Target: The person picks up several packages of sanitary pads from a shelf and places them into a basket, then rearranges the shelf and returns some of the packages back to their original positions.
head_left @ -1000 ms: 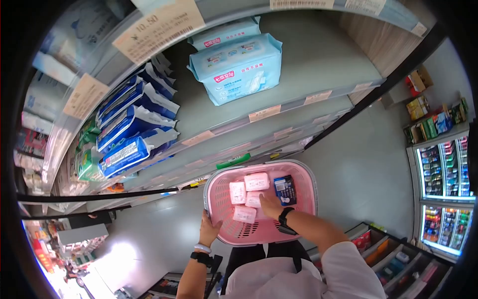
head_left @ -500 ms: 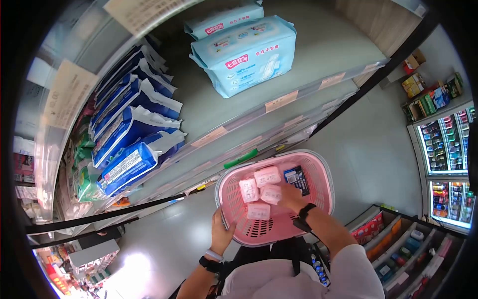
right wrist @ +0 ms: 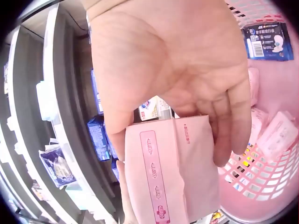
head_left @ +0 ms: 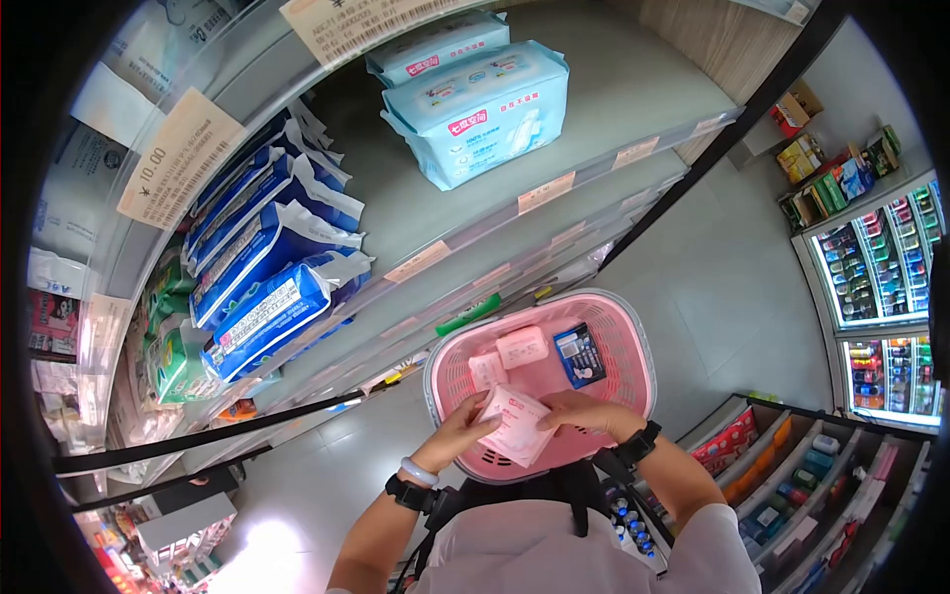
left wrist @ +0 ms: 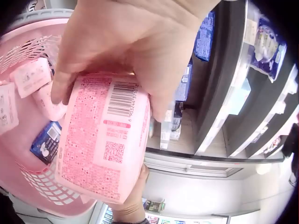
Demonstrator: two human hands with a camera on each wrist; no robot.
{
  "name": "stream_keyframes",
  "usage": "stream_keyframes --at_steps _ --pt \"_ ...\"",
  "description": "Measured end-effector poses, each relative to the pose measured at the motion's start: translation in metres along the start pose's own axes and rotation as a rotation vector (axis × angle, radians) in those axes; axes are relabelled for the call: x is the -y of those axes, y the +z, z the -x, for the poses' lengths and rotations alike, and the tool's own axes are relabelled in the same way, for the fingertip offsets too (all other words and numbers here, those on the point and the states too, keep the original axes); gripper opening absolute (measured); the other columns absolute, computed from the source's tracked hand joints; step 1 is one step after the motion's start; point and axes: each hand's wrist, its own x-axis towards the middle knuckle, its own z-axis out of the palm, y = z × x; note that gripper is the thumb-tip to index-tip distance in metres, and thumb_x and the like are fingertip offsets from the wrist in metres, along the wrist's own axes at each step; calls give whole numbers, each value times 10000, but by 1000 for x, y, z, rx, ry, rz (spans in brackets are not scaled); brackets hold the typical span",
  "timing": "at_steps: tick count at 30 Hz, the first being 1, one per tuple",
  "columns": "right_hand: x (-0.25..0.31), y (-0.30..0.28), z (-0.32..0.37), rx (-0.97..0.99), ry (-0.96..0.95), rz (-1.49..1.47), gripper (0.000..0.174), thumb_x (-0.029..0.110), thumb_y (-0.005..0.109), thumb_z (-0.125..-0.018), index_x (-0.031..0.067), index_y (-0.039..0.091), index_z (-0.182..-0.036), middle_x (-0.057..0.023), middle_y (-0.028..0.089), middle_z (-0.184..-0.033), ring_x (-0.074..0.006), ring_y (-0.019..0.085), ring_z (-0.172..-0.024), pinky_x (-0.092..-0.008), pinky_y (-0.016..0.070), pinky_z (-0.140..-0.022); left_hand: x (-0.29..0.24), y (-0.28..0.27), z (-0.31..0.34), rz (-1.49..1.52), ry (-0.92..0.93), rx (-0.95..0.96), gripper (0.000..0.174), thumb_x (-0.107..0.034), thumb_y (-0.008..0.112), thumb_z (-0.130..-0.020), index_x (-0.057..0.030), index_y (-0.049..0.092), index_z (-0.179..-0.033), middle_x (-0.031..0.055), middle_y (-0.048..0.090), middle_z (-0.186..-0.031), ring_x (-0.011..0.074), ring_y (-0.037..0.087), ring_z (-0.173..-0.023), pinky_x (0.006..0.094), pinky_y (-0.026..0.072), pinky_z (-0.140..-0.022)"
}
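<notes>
A pink soft pack [head_left: 515, 424] with printed sides is held between both hands above the near part of the pink shopping basket [head_left: 641, 346]. My left hand [head_left: 453, 438] grips its left end; the left wrist view shows a barcode and a square code on the pack's face. From the right, my right hand [head_left: 599, 416] holds the other end, thumb on one side and fingers on the other in the right wrist view. Farther back in the basket lie more pink packs [head_left: 522, 346] and a dark blue pack [head_left: 580, 356].
A shelf [head_left: 633, 99] ahead bears light blue sanitary pad packs [head_left: 485, 119] and a row of blue packs [head_left: 272, 307]. Price tags [head_left: 183, 158] line the shelf edges. Lit drink fridges [head_left: 881, 267] stand at the right, and a stocked low shelf [head_left: 782, 485] is at the lower right.
My right hand has lifted a pink pack from among the others and brought it nearer my body. My left hand has left the basket's left rim and taken hold of the pack.
</notes>
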Motion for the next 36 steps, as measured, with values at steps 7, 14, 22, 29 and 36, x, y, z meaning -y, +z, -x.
stream_keyframes --at_steps 7,14,22,29,36 --pt "21 9 -24 46 -113 92 589 320 657 -786 -11 518 -1254 -71 616 -1016 -137 573 -853 -253 466 -719 5 -19 19 74 12 60 761 -163 720 -808 4 272 -1401 87 466 -1297 165 443 -1206 289 351 -1026" --pt "22 14 -53 135 -22 66 603 312 664 -782 -10 512 -1269 -76 612 -1058 -148 569 -922 -263 449 -803 10 -31 36 135 36 -19 798 -115 747 -766 -1 280 -1402 75 473 -1292 163 452 -1194 293 353 -1025" --pt "15 16 -63 102 -53 84 617 411 645 -807 30 517 -1276 -35 608 -985 -120 561 -828 -233 463 -688 15 -38 37 165 51 -41 782 -90 738 -769 -2 287 -1401 75 474 -1293 164 457 -1189 293 353 -1025" --pt "-20 -5 -85 -136 78 -164 628 408 660 -802 8 515 -1262 -100 614 -1064 -199 586 -933 -313 472 -799 28 -48 47 262 109 -177 606 -76 694 -802 -11 398 -1327 65 542 -1215 154 506 -1124 297 388 -982" --pt "-164 -8 -160 -352 -4 1018 738 369 799 -579 0 562 -1172 -237 598 -1079 -388 578 -980 -449 459 -870 59 -70 78 259 77 -360 502 -54 660 -816 -3 446 -1268 86 571 -1182 179 537 -1099 325 414 -962"
